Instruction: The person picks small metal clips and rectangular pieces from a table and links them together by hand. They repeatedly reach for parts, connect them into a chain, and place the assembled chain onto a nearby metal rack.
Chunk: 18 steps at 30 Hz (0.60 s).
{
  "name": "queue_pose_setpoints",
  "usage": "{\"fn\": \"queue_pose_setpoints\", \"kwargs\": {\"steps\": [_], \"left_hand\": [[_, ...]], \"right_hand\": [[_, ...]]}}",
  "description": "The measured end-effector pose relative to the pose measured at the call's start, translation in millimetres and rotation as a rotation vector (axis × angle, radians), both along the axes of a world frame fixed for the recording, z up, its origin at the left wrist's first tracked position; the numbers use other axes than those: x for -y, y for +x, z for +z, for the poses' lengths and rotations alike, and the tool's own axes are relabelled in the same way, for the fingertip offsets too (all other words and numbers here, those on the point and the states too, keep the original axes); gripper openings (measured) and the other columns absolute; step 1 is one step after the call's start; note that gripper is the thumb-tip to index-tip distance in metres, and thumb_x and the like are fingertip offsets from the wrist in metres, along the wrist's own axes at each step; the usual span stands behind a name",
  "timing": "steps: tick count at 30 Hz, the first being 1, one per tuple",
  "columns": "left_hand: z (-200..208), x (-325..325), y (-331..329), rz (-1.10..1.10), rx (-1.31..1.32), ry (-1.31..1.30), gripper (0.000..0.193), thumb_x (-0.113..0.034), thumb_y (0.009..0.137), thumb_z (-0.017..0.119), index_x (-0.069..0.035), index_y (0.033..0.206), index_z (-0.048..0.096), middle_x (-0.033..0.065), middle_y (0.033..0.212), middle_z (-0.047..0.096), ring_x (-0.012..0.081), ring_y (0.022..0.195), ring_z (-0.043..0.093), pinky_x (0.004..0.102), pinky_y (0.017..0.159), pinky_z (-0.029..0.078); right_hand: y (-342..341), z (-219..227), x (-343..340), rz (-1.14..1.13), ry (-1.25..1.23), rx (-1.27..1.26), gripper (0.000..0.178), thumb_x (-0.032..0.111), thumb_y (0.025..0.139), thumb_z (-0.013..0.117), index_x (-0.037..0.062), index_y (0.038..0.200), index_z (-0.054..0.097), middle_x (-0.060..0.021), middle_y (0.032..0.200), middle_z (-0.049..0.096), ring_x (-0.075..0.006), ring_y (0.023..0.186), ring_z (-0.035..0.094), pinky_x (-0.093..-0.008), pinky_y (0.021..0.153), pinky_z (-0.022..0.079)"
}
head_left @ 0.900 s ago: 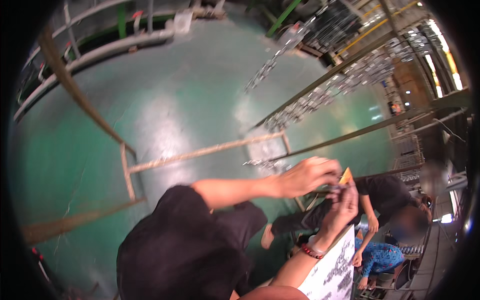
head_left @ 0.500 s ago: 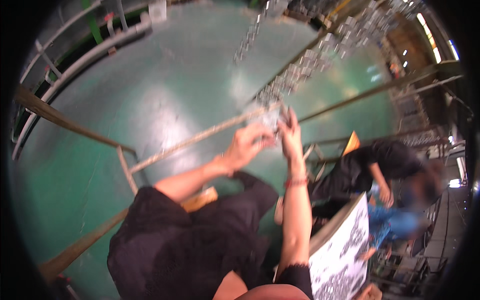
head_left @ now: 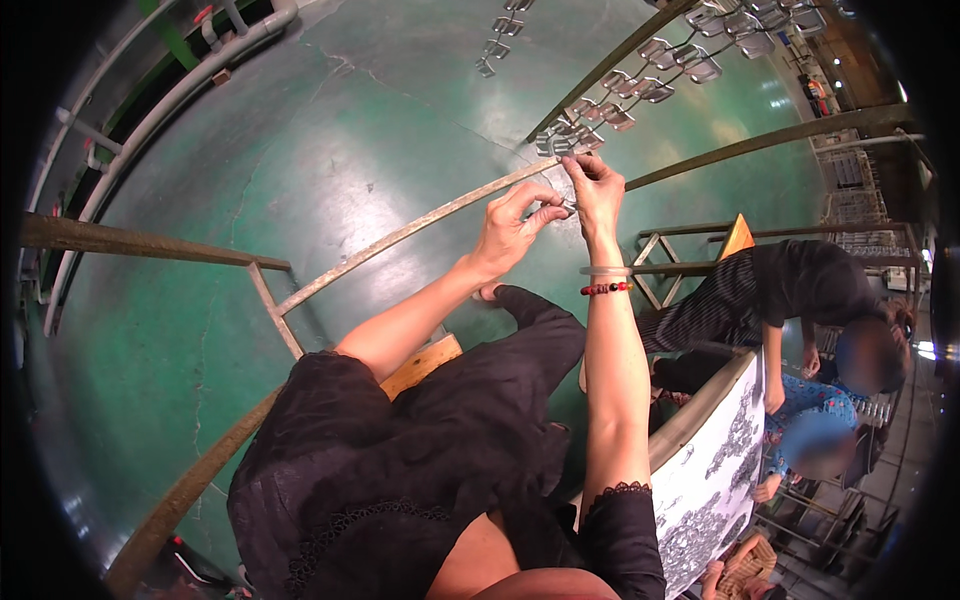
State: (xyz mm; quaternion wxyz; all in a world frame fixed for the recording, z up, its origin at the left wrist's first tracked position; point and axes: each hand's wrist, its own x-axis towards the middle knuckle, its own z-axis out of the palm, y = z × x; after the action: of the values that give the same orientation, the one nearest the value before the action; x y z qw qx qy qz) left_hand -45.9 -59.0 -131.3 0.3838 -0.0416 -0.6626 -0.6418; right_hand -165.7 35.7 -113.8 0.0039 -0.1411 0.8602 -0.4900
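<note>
My left hand (head_left: 515, 228) is closed in a pinch on a small shiny metal piece (head_left: 568, 208), beside my right wrist. My right hand (head_left: 597, 192) is raised with thumb and fingertips pressed together at the far end of a worn metal bar (head_left: 410, 235). What those fingertips hold is too small to make out. Just beyond them hangs a strand of shiny, squarish metal pieces (head_left: 570, 135), close to the fingertips. More such pieces (head_left: 695, 60) hang in rows farther right.
Rack bars (head_left: 150, 240) stand to the left. To the right, a table with a white top (head_left: 715, 480) carries heaps of small dark pieces. Two people (head_left: 800, 290) lean over it, and part of another shows below. A wooden seat (head_left: 425, 365) is beneath me.
Both hands sit a little higher and farther right in the picture, the right one now at the bar's end. The view has shifted, and the blurred metal pieces appear sharp.
</note>
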Motion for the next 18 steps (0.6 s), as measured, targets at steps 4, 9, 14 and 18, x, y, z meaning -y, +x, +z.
{"fn": "queue_pose_setpoints", "kwargs": {"steps": [4,9,14,18], "left_hand": [[-14.8,-3.0,-16.8,-0.024,0.050,0.061,0.014,-0.005,0.082,0.067,0.000,0.092,0.060,0.0064,0.083,0.066,0.0132,0.078,0.063,0.0274,0.069,0.050],[-21.1,0.7,-36.1,-0.069,0.153,0.025,0.016,-0.013,0.085,0.066,0.000,0.093,0.060,0.0063,0.081,0.066,0.0130,0.080,0.064,0.0273,0.069,0.049],[-29.4,-0.6,-50.3,-0.094,0.258,0.001,0.016,-0.014,0.085,0.066,0.000,0.093,0.060,0.0071,0.082,0.067,0.0125,0.077,0.063,0.0278,0.067,0.049],[-38.3,2.9,-48.0,-0.112,0.372,-0.018,0.018,-0.016,0.085,0.067,-0.001,0.094,0.061,0.0061,0.080,0.067,0.0117,0.079,0.064,0.0271,0.069,0.049]], "right_hand": [[9.8,19.8,-6.2,0.010,0.173,-0.103,0.025,0.020,0.079,0.067,-0.0019,0.090,0.069,-0.0166,0.081,0.069,-0.0243,0.073,0.066,-0.0340,0.070,0.050],[11.2,25.9,-20.6,0.080,0.336,-0.185,0.022,0.019,0.078,0.067,-0.0009,0.087,0.069,-0.0176,0.080,0.067,-0.0310,0.076,0.065,-0.0385,0.072,0.049],[13.8,25.7,-28.9,0.109,0.367,-0.222,0.021,0.019,0.077,0.066,-0.0006,0.085,0.069,-0.0178,0.081,0.066,-0.0348,0.078,0.063,-0.0432,0.073,0.048],[14.7,22.6,-32.0,0.127,0.371,-0.283,0.021,0.019,0.077,0.067,-0.0004,0.084,0.069,-0.0175,0.080,0.066,-0.0357,0.080,0.061,-0.0453,0.073,0.046]]}}
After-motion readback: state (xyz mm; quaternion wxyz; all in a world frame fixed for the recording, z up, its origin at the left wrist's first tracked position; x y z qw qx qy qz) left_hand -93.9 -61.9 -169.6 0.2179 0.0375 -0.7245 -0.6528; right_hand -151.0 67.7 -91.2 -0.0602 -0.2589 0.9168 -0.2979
